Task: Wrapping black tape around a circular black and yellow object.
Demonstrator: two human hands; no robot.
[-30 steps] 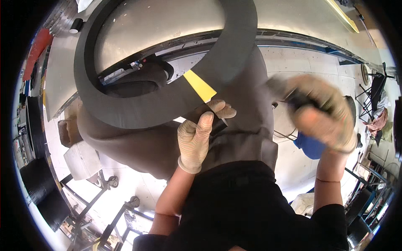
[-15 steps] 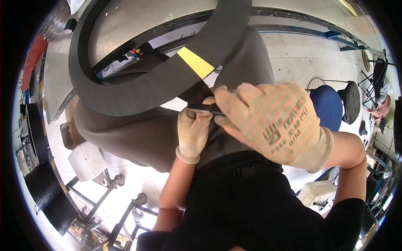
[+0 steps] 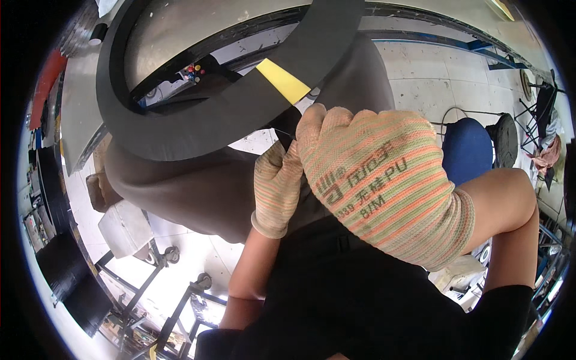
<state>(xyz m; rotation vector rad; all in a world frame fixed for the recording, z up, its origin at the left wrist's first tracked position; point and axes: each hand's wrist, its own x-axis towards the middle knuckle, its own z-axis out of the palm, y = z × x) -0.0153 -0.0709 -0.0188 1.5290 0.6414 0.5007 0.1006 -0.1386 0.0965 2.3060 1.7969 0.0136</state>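
Note:
A large flat black ring (image 3: 180,138) rests across my legs and the table edge, with a yellow patch (image 3: 283,82) on its band. Just below that patch a dark strip (image 3: 290,122) runs down to my hands. My left hand (image 3: 277,186), in a striped knit glove, is closed, thumb and fingers pinched at the strip's lower end. My right hand (image 3: 381,186), in a matching glove, is curled shut right beside it, back of the hand upward. Its fingertips and whatever they hold are hidden.
A grey table (image 3: 216,27) with a dark edge stands in front of me. To the right are a blue round stool seat (image 3: 468,151) and a black one (image 3: 506,141). Wheeled metal frames (image 3: 171,255) stand at the lower left, and a box (image 3: 123,228) sits near my left leg.
My right hand has turned and risen slightly, now covering the dark bar-like piece that showed between my hands. The ring has shifted slightly; my left hand stays nearly in place.

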